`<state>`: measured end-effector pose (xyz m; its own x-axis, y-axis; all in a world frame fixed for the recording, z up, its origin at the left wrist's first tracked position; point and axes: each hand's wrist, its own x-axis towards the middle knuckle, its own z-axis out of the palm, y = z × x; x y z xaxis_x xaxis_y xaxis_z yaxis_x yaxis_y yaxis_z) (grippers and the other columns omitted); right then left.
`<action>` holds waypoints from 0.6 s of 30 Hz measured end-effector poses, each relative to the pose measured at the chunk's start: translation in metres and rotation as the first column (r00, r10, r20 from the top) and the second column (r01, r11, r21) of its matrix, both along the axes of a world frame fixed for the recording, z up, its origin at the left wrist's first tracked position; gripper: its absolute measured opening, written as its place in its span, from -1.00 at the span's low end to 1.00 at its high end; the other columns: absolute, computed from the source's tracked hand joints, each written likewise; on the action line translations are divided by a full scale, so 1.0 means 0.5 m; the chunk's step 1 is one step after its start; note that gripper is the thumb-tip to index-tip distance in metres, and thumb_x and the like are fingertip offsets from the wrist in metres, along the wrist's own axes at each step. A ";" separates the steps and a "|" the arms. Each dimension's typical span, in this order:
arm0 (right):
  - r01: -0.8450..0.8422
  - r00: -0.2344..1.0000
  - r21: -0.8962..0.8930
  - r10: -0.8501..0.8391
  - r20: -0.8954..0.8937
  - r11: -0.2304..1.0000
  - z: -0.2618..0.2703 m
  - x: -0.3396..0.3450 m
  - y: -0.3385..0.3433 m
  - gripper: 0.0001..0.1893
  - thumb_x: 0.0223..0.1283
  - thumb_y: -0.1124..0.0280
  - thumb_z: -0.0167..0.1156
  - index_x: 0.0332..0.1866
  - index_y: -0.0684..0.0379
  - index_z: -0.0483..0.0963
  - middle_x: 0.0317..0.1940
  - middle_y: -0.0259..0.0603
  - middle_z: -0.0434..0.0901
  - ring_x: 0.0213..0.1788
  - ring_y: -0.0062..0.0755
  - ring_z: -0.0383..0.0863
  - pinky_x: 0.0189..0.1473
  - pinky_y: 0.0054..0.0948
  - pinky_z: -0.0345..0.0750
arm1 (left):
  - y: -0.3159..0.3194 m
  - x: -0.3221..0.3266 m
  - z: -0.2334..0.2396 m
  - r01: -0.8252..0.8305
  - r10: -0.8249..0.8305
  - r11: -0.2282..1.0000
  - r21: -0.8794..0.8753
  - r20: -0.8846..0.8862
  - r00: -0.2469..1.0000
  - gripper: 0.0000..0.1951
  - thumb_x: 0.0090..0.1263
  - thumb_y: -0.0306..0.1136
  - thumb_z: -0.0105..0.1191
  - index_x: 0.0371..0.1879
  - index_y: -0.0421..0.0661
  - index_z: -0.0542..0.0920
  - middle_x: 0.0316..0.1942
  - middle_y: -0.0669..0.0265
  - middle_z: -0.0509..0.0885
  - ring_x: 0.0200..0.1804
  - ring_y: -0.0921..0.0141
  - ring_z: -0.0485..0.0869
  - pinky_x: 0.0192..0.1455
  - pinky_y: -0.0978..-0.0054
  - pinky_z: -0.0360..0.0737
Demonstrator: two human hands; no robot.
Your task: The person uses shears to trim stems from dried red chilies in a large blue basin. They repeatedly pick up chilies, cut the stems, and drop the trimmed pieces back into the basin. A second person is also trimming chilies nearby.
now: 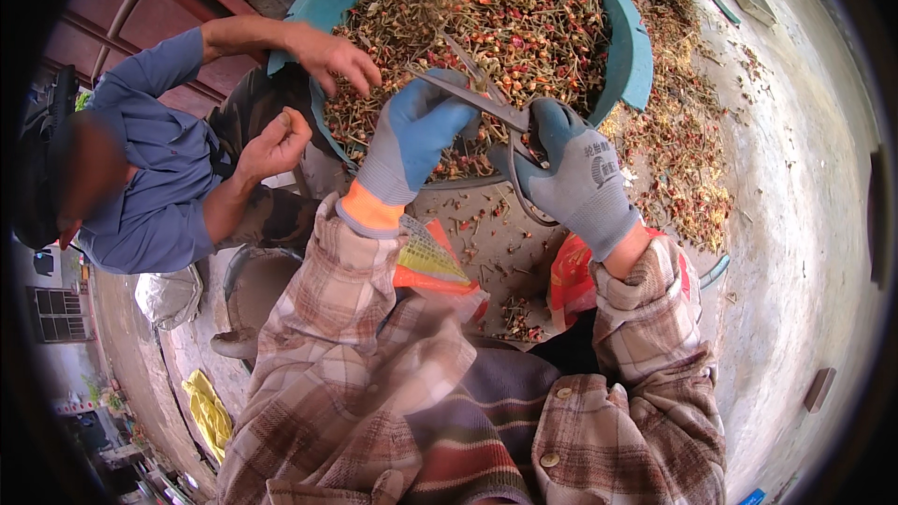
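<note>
Grey-and-blue coated work gloves cover both hands. My right hand [572, 161] grips the looped handles of large metal scissors [512, 116], whose parted blades point up and left over a round blue-green tub [635, 49]. My left hand [419, 133], in a glove with an orange cuff, is raised beside the blades, its fingers bent around a small piece of dried plant that shows only in part. Dried stems with red and pale heads [505, 7] heap up inside the tub, just behind and below the scissors.
At the left a person in a blue shirt [165, 147] sits close, one hand over the tub's edge. More plant pieces [673, 133] lie on the floor right of the tub. Red and orange plastic sacks [572, 273] are near my lap. A yellow sack [208, 414] lies lower left.
</note>
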<state>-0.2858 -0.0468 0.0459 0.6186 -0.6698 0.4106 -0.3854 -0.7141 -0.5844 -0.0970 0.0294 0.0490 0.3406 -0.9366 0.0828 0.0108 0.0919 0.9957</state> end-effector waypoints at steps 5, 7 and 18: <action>0.051 0.998 -0.022 -0.052 -0.034 0.998 0.007 0.005 0.003 -0.50 0.13 -0.03 0.33 -0.11 0.23 0.47 -0.37 0.06 0.61 -0.32 0.09 0.66 -0.30 -0.09 0.57 | -0.002 -0.004 0.006 -0.030 0.027 0.999 0.046 0.073 0.997 -0.77 0.47 -0.37 0.05 -0.02 -0.22 0.60 -0.30 0.34 0.67 -0.23 0.50 0.61 -0.12 0.49 0.55; 0.057 0.998 0.006 -0.057 -0.034 0.998 0.008 0.008 0.006 -0.51 0.13 -0.02 0.33 -0.11 0.23 0.47 -0.36 0.05 0.61 -0.31 0.08 0.67 -0.29 -0.09 0.57 | -0.002 -0.005 0.010 -0.028 0.025 0.998 0.057 0.056 0.998 -0.78 0.47 -0.37 0.04 -0.04 -0.23 0.61 -0.29 0.34 0.66 -0.23 0.51 0.60 -0.12 0.50 0.54; 0.069 0.997 -0.228 -0.061 0.041 0.971 0.012 0.008 -0.009 -0.53 0.06 0.06 0.37 -0.07 0.17 0.47 -0.29 0.02 0.60 -0.22 0.08 0.65 -0.17 -0.10 0.57 | 0.001 -0.004 0.020 -0.046 0.040 0.997 0.063 0.090 0.995 -0.82 0.43 -0.39 0.04 -0.15 -0.22 0.63 -0.42 0.35 0.63 -0.37 0.50 0.58 -0.25 0.53 0.51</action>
<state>-0.2819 -0.0513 0.0517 0.5604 -0.5939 0.5773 -0.4183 -0.8045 -0.4216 -0.0989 0.0298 0.0588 0.3748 -0.9255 0.0538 -0.0807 0.0252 0.9964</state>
